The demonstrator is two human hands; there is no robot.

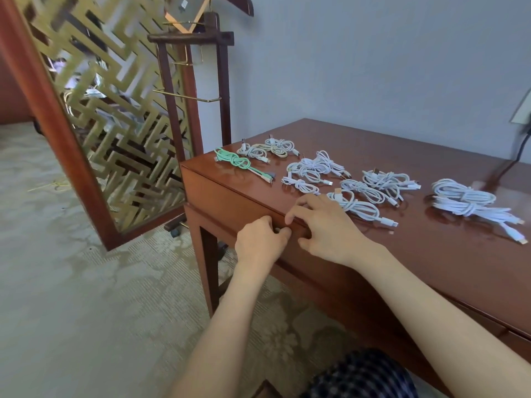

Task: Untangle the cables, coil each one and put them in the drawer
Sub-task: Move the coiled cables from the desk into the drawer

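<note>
Wooden drawer [227, 196]: left hand [258, 239] seemingly pinching knob [277, 230].

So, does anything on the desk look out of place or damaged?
Nothing stands out. The cables lie coiled on the desk, none hanging off; the drawer is shut, left hand at its knob.

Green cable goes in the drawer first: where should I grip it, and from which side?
Pinch the green cable at its wrapped middle, where the loops are bound, so the coil lifts as one. Come straight down from above: it lies flat near the desk's far left corner, its plug ends trailing loose to the right.
</note>
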